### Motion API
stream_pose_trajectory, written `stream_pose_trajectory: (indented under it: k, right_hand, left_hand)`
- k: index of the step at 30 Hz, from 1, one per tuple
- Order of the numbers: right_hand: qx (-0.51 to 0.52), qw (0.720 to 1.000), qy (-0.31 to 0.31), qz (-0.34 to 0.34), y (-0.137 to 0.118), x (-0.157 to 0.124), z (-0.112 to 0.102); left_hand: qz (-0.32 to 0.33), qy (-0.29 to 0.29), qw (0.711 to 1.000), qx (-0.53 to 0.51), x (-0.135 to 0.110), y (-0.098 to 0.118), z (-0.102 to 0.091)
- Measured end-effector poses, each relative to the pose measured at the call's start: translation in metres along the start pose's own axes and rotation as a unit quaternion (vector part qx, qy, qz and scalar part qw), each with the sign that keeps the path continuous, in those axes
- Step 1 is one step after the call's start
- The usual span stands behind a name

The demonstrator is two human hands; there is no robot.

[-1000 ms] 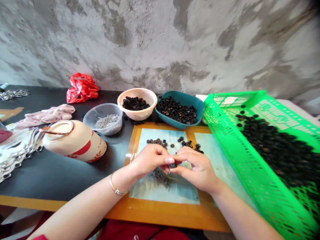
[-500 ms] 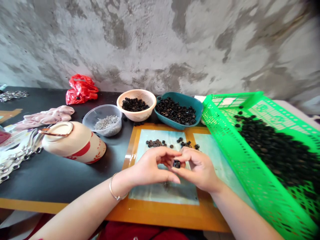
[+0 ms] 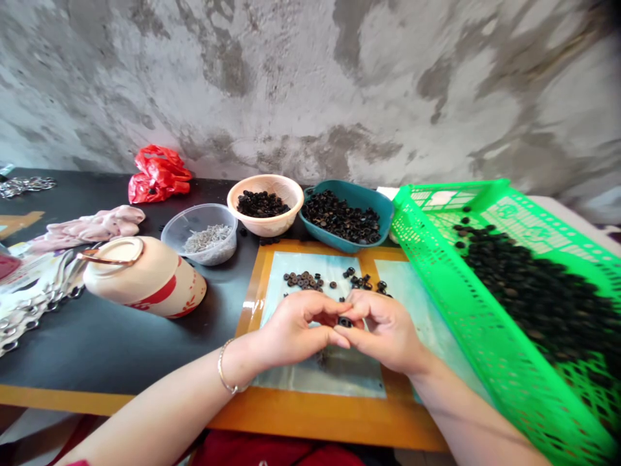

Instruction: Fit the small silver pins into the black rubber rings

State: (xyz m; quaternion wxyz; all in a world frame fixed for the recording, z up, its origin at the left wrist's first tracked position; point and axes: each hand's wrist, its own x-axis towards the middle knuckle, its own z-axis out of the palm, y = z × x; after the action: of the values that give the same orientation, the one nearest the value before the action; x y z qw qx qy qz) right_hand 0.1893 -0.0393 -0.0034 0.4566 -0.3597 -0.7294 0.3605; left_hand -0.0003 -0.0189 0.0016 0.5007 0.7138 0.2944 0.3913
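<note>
Above the pale blue sheet (image 3: 272,378), both hands meet around a small black part (image 3: 344,321), rounded and shiny. My right hand (image 3: 385,330) pinches it between thumb and fingers. My left hand (image 3: 295,327) is curled in from the other side, its thumb and fingertips closed at the part's edge; exactly where they touch is partly hidden. Just beyond the hands lie black discs with centre holes (image 3: 303,280) and a loose group of black ring-like pieces (image 3: 361,282).
A peach basket (image 3: 264,224) and a teal basin (image 3: 347,244) hold black pieces. Small grey metal pieces fill part of a clear bowl (image 3: 198,255). At right stands a green crate (image 3: 451,310) of black parts. A cream bottle (image 3: 145,275), pinkish gloves (image 3: 92,226) and a red bag (image 3: 159,173) are left.
My left thumb and fingers have closed in from a wide gap toward the black part. The part has turned in my right fingers.
</note>
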Motion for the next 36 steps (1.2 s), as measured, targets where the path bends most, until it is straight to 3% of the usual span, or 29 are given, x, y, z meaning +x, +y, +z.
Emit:
stream_pose_trajectory:
  k: [6, 10, 12, 15, 18, 20, 22, 24, 26, 28, 30, 33, 36]
  right_hand:
    - [0.020, 1.000, 0.007, 0.014, 0.002, -0.001, 0.003]
    - [0.046, 0.999, 0.012, 0.012, 0.002, 0.004, 0.000]
    - [0.074, 0.995, 0.063, 0.029, 0.000, 0.007, -0.011]
    - [0.186, 0.956, 0.226, 0.004, -0.006, 0.011, -0.045]
    - [0.254, 0.912, 0.323, -0.018, -0.011, 0.015, -0.081]
    - [0.250, 0.912, 0.325, 0.000, -0.008, 0.018, -0.086]
    - [0.210, 0.934, 0.287, 0.040, -0.002, 0.019, -0.071]
    - [0.116, 0.971, 0.183, 0.099, 0.006, 0.017, -0.042]
    - [-0.046, 0.990, 0.055, 0.125, 0.013, 0.015, -0.015]
    - [-0.193, 0.977, -0.021, 0.090, 0.019, 0.013, 0.001]
    - [-0.282, 0.956, -0.034, 0.069, 0.022, 0.012, 0.002]
    - [-0.314, 0.947, -0.039, 0.065, 0.022, 0.012, -0.005]
    - [-0.309, 0.945, -0.105, 0.025, 0.018, 0.012, 0.001]
  left_hand:
    - [-0.010, -0.008, 0.999, -0.035, 0.002, 0.006, 0.000]
    - [-0.032, -0.015, 0.997, -0.068, 0.009, 0.008, -0.015]
    - [-0.066, 0.004, 0.998, 0.001, 0.015, 0.008, -0.030]
    - [-0.105, 0.048, 0.973, 0.201, 0.023, 0.007, -0.057]
    - [-0.161, 0.010, 0.930, 0.331, 0.025, 0.004, -0.078]
    - [-0.184, -0.039, 0.907, 0.376, 0.024, 0.001, -0.085]
    - [-0.188, -0.083, 0.891, 0.405, 0.022, -0.002, -0.086]
    - [-0.188, -0.112, 0.879, 0.423, 0.021, -0.005, -0.084]
    - [-0.189, -0.129, 0.873, 0.431, 0.020, -0.008, -0.081]
    - [-0.183, -0.136, 0.871, 0.435, 0.020, -0.010, -0.079]
    - [-0.170, -0.135, 0.873, 0.438, 0.021, -0.012, -0.076]
    - [-0.148, -0.130, 0.880, 0.432, 0.021, -0.014, -0.069]
    - [-0.133, -0.112, 0.897, 0.406, 0.021, -0.018, -0.061]
